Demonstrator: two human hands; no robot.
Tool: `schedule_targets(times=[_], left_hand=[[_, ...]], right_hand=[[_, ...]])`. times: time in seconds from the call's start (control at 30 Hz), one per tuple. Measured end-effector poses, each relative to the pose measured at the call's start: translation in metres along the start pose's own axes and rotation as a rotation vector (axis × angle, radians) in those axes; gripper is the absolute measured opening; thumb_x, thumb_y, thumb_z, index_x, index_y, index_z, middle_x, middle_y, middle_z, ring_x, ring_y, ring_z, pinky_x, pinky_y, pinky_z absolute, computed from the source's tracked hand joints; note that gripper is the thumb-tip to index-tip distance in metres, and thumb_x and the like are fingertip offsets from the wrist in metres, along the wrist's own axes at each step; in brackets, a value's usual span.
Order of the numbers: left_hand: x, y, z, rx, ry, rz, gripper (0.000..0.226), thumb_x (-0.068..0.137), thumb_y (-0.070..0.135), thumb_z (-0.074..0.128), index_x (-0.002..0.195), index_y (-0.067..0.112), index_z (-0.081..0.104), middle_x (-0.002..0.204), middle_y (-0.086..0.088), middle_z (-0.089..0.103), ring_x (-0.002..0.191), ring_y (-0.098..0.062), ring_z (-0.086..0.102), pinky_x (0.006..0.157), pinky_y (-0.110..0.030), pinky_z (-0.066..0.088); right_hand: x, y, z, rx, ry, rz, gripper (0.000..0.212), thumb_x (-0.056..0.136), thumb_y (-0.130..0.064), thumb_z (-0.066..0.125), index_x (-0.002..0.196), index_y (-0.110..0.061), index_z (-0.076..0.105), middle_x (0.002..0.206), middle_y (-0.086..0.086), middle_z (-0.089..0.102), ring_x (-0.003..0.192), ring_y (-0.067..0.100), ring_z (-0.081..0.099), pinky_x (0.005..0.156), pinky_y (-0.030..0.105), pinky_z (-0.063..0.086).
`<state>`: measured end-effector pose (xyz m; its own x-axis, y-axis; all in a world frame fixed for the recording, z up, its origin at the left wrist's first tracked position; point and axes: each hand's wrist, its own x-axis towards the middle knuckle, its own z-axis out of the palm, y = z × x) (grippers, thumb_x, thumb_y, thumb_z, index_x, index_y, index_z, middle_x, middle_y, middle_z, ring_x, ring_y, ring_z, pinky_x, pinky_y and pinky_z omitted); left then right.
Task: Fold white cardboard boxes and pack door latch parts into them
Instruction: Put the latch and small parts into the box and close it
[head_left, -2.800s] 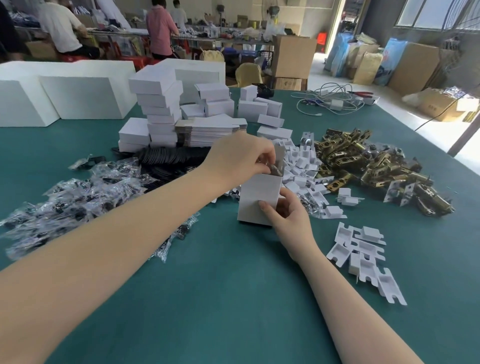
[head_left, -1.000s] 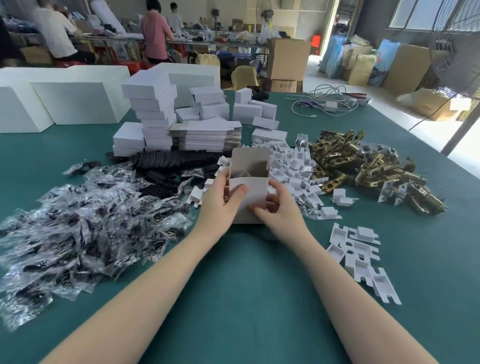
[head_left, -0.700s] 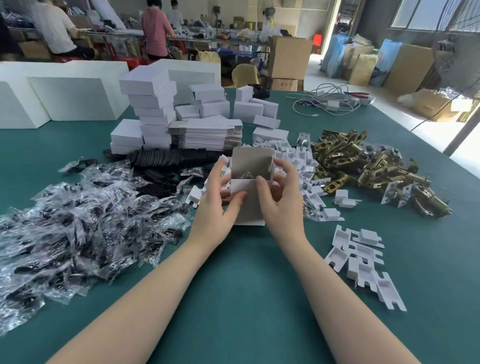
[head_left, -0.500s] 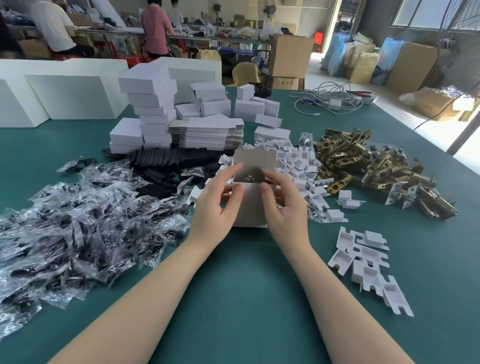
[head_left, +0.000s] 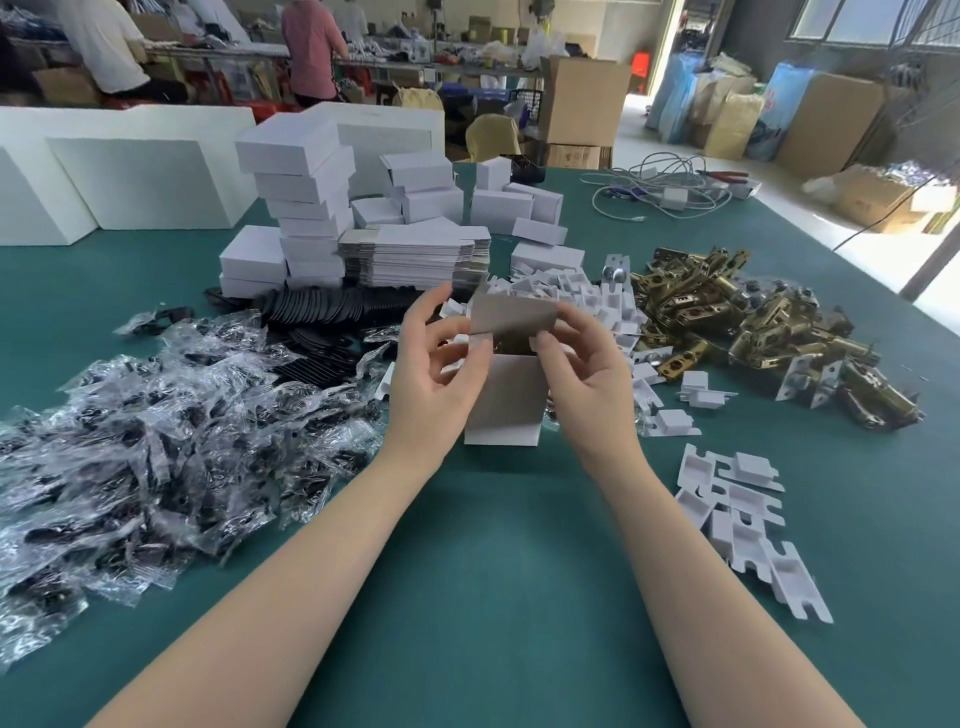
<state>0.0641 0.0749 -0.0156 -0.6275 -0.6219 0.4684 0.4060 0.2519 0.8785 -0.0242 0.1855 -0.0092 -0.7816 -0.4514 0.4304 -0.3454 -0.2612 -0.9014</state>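
Note:
A small white cardboard box (head_left: 506, 400) stands upright on the green table (head_left: 493, 597), its top lid flap raised at the back. A brass latch part shows inside the open top. My left hand (head_left: 434, 382) grips the box's left side, thumb pressing on the left side flap. My right hand (head_left: 584, 387) grips the right side, thumb on the right side flap. Behind lie a stack of flat box blanks (head_left: 415, 254) and a pile of brass latch parts (head_left: 753, 322).
Clear bags of black parts (head_left: 156, 431) cover the left of the table. White plastic inserts (head_left: 743, 514) lie at the right, more (head_left: 582, 301) behind the box. Stacked folded boxes (head_left: 301, 208), black discs (head_left: 322, 312) and cables (head_left: 670, 192) sit further back. People work at far tables.
My left hand left the box's opening and came to its left side. Both thumbs have moved up from the front wall onto the side flaps.

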Motion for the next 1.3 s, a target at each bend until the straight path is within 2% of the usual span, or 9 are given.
schedule_targets(times=[0.1,0.2,0.4,0.53,0.7,0.83,1.07,1.17,1.3], left_hand=[[0.004,0.002,-0.006,0.097,-0.096,0.045,0.03,0.095,0.02,0.058,0.119,0.038,0.057,0.117,0.002,0.061,0.098,-0.006,0.063,0.082,-0.016,0.048],[0.006,-0.002,-0.014,0.251,-0.164,0.187,0.021,0.094,0.016,0.057,0.105,0.033,0.064,0.116,0.013,0.058,0.105,-0.004,0.06,0.079,-0.017,0.052],[0.004,-0.009,-0.026,0.404,-0.219,0.291,0.022,0.09,0.041,0.063,0.11,0.032,0.066,0.124,0.027,0.057,0.12,-0.006,0.056,0.09,-0.03,0.054],[0.002,-0.006,-0.021,0.367,-0.173,0.275,0.019,0.089,0.032,0.065,0.108,0.035,0.067,0.118,0.033,0.059,0.119,-0.008,0.058,0.09,-0.03,0.055],[0.003,0.004,-0.012,0.173,-0.108,0.103,0.018,0.088,0.021,0.069,0.1,0.035,0.068,0.106,0.014,0.069,0.101,-0.006,0.066,0.083,-0.018,0.053],[0.002,0.005,-0.007,0.104,-0.066,0.039,0.019,0.089,0.008,0.07,0.101,0.023,0.07,0.099,0.005,0.072,0.089,-0.005,0.069,0.078,-0.015,0.051],[0.001,0.005,-0.006,0.062,-0.046,0.028,0.016,0.089,0.007,0.07,0.1,0.018,0.072,0.098,0.004,0.073,0.092,-0.008,0.07,0.079,-0.016,0.051],[0.0,0.006,-0.006,0.073,-0.052,0.04,0.016,0.089,0.007,0.07,0.098,0.02,0.071,0.098,0.0,0.073,0.091,-0.012,0.071,0.078,-0.018,0.052],[0.0,0.008,-0.008,0.045,-0.062,0.03,0.017,0.088,0.005,0.07,0.098,0.02,0.07,0.096,0.007,0.073,0.089,-0.011,0.072,0.078,-0.018,0.053]], right_hand=[[-0.002,0.003,-0.004,-0.127,-0.026,-0.083,0.026,0.098,-0.012,0.058,0.102,-0.038,0.059,0.102,-0.016,0.067,0.092,0.006,0.066,0.076,0.018,0.048],[-0.004,0.003,-0.012,-0.262,-0.084,-0.153,0.019,0.092,-0.024,0.063,0.095,-0.041,0.056,0.103,-0.031,0.066,0.101,0.0,0.065,0.083,0.017,0.048],[-0.008,0.007,-0.021,-0.384,-0.146,-0.253,0.011,0.089,-0.045,0.06,0.096,-0.039,0.055,0.122,-0.031,0.056,0.113,-0.008,0.058,0.096,0.024,0.05],[-0.009,0.005,-0.021,-0.405,-0.152,-0.279,0.021,0.09,-0.031,0.067,0.1,-0.044,0.053,0.121,-0.033,0.056,0.116,-0.004,0.059,0.097,0.026,0.05],[-0.007,0.002,-0.011,-0.259,-0.029,-0.202,0.025,0.09,-0.021,0.07,0.098,-0.042,0.059,0.102,-0.025,0.066,0.091,0.005,0.064,0.084,0.026,0.053],[-0.006,0.001,-0.008,-0.206,0.008,-0.166,0.021,0.089,-0.019,0.073,0.095,-0.037,0.063,0.095,-0.016,0.069,0.083,0.008,0.065,0.075,0.022,0.051],[-0.005,-0.001,-0.011,-0.185,-0.03,-0.135,0.02,0.09,-0.018,0.071,0.091,-0.037,0.065,0.095,-0.016,0.071,0.084,0.01,0.067,0.073,0.022,0.051],[-0.002,-0.003,-0.013,-0.185,-0.059,-0.107,0.021,0.091,-0.016,0.071,0.088,-0.036,0.065,0.098,-0.018,0.072,0.085,0.012,0.068,0.074,0.031,0.054],[0.002,-0.005,-0.016,-0.155,-0.088,-0.064,0.016,0.089,-0.015,0.072,0.087,-0.031,0.068,0.095,-0.013,0.072,0.083,0.008,0.067,0.073,0.03,0.054]])
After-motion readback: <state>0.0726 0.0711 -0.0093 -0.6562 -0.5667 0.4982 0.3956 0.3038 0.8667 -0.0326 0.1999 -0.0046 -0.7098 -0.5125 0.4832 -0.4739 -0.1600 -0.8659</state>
